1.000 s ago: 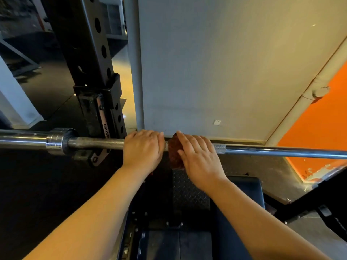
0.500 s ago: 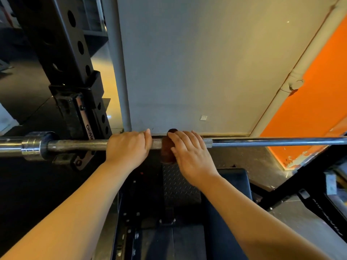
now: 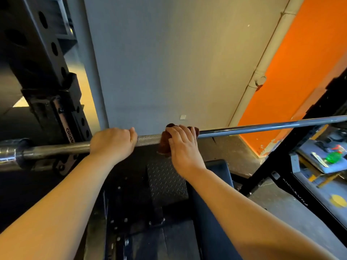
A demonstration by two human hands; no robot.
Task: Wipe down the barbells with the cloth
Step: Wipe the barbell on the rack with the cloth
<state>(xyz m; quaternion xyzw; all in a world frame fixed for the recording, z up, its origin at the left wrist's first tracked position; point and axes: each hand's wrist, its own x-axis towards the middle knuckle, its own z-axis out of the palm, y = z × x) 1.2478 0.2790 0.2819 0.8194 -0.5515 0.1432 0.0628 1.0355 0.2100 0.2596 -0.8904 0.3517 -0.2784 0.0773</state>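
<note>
Two hands are working one long steel barbell (image 3: 150, 139): left hand (image 3: 112, 143) is gripping it bare, right hand (image 3: 185, 147) is clutching a crumpled reddish-brown cloth (image 3: 165, 141) around it.

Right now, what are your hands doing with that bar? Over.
Left hand grips the bare barbell. Right hand holds the brown cloth wrapped over the bar. Nothing seen blocking the bar rightward. Over.
</note>
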